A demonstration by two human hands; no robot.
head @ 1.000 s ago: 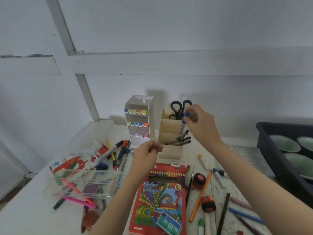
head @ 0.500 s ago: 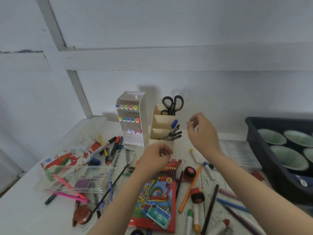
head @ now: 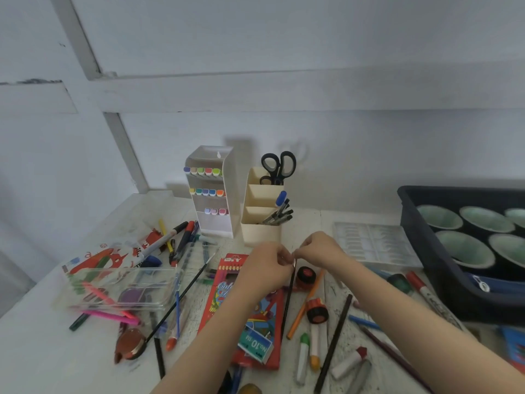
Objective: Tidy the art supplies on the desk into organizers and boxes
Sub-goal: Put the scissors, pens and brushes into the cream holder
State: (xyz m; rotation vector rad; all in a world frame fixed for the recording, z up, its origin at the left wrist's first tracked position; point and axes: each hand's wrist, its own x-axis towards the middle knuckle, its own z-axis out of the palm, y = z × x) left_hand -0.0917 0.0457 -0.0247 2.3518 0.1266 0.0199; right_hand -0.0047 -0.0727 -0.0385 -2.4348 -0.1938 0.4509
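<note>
My left hand (head: 264, 270) and my right hand (head: 319, 250) meet fingertip to fingertip over the desk, in front of the cream pen holder (head: 260, 227). Both pinch the upper end of a thin black pencil (head: 287, 300) that slants down over the red coloured-pencil box (head: 224, 285). The holder has black scissors (head: 277, 166) in its back slot and a blue-capped pen (head: 280, 199) with several dark pens in front. A white marker organizer (head: 217, 220) stands to its left. Loose pens, markers and pencils lie all around.
A clear plastic case (head: 119, 285) with pens sits at the left. A clear palette tray (head: 372, 243) and a dark bin (head: 420, 245) holding green bowls are at the right. A small staples box (head: 254, 346) lies on the red box. Orange pencil (head: 305, 305) lies nearby.
My right hand let go of the blue-capped pen in the cream holder and came down to join my left hand at the black pencil's top.
</note>
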